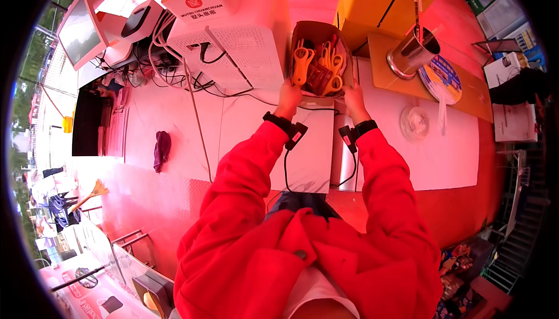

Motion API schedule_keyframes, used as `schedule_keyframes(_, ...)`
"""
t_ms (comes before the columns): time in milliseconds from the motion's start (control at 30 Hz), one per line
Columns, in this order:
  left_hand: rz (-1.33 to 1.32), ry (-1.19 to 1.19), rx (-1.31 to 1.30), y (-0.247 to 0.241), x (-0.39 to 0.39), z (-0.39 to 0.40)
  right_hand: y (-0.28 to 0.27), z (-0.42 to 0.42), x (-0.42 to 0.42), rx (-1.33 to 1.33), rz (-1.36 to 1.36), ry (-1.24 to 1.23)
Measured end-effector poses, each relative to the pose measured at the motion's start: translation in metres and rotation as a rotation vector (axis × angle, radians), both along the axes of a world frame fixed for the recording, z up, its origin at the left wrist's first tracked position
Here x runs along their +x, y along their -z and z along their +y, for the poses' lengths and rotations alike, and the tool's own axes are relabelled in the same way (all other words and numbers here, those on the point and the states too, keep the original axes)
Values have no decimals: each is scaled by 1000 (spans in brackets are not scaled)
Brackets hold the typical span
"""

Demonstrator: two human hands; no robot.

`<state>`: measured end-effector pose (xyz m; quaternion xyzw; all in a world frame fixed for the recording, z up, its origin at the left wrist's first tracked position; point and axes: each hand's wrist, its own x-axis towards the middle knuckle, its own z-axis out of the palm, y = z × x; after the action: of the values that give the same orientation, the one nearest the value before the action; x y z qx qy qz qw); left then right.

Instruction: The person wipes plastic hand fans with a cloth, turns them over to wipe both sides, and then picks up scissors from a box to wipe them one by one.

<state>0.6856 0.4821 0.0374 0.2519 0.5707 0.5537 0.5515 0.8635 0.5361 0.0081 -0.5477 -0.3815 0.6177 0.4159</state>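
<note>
Both of my hands hold a small brown cardboard box (321, 27) at the far side of the table. My left hand (290, 98) grips its near left corner; my right hand (354, 101) grips the near right corner. Fingertips of both hands are partly hidden by the box. Inside lie scissors with orange-yellow handles (301, 64), more orange-handled scissors (335, 76), and a dark reddish packet (319, 77) between them. Black straps with small cabled devices circle both wrists.
Left of the box stands a white perforated casing (244, 52) with loose cables (205, 84) beside it. A yellow cabinet (380, 2), a metal cup (405, 59), a round printed fan (442, 78) and a clear plastic bowl (415, 123) are rightward. A dark cloth (162, 149) lies left.
</note>
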Motion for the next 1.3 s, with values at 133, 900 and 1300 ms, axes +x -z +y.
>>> schedule_keyframes(133,20,38,-40,-28,9,-28,-18,-33,5,-5,46,17)
schedule_keyframes(900,103,50,18,-84,27,-242,-41,-235,20,281,-269,-57)
schedule_keyframes(1300,-36,-58,160,-51,-79,-371,-51,-353,-78,152,-199,-206)
